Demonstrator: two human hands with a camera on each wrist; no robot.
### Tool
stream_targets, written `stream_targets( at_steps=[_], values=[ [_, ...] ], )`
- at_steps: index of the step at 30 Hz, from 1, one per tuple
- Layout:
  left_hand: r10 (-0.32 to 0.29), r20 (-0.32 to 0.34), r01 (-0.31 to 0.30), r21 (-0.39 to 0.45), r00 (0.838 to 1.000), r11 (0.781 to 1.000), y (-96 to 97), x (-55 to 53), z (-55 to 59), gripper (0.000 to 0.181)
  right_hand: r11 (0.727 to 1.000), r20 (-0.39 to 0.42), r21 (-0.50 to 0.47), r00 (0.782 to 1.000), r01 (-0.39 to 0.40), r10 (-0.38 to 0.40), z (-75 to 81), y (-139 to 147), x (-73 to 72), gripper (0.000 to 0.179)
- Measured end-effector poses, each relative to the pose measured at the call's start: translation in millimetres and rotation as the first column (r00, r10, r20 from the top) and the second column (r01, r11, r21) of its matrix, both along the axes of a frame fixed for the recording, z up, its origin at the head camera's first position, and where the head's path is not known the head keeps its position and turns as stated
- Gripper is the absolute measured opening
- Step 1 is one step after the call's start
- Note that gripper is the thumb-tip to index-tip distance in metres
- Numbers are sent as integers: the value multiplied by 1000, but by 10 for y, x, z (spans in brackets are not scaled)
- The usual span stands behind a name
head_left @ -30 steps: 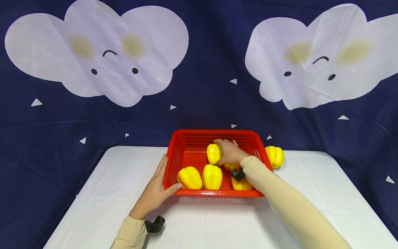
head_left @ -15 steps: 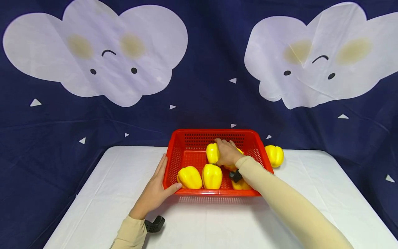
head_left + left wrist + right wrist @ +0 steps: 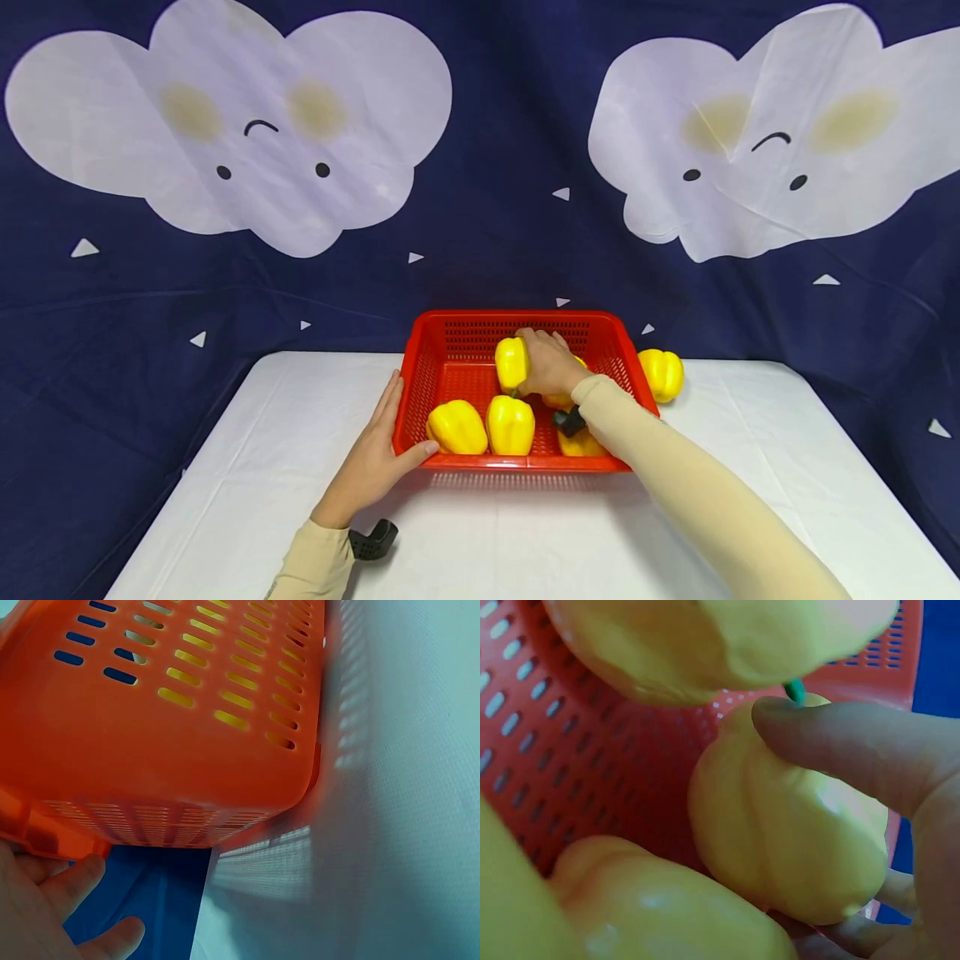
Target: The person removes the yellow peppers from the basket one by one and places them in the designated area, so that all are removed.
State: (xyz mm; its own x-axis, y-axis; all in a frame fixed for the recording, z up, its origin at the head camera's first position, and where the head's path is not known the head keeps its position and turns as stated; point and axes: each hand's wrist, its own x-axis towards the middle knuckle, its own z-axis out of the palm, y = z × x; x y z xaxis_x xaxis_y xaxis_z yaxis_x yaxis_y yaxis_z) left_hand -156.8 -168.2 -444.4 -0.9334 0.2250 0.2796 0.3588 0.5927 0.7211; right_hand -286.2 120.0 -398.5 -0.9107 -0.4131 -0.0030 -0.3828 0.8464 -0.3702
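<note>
A red perforated basket (image 3: 525, 463) stands on the white-covered table. My right hand (image 3: 551, 364), reaching into it, grips a yellow bell pepper (image 3: 512, 363) with thumb on one side and fingers on the other. In the right wrist view the thumb presses the held pepper (image 3: 787, 825) near its green stem. Straight fingers of my left hand (image 3: 372, 461) lie along the basket's left side, thumb at the front rim. The left wrist view shows those fingers at the rim's underside. Two peppers, one leaning (image 3: 457, 428) and one upright (image 3: 511, 426), sit at the basket's front.
Another pepper (image 3: 580, 443) sits at the basket's front right, partly behind my wrist. One more pepper (image 3: 561, 401) is mostly hidden by my right hand. Outside the basket's right wall a pepper (image 3: 661, 375) rests on the table (image 3: 487, 542). A dark blue cloud-print cloth (image 3: 517, 167) hangs behind.
My right hand has closed further round the pepper and raised it slightly, its green stem now showing. The left hand and basket have stayed in place.
</note>
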Motion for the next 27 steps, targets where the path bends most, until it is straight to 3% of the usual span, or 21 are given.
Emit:
stream_targets(
  at_steps=[15,27],
  values=[
    [-4,6,4,11,1000,1000,-6,5,5,101,983,11,-180,999,34,-33,227,153,141,101],
    [-10,1,10,19,1000,1000,-5,4,8,101,969,-15,-243,999,35,-40,323,307,252,100]
  ],
)
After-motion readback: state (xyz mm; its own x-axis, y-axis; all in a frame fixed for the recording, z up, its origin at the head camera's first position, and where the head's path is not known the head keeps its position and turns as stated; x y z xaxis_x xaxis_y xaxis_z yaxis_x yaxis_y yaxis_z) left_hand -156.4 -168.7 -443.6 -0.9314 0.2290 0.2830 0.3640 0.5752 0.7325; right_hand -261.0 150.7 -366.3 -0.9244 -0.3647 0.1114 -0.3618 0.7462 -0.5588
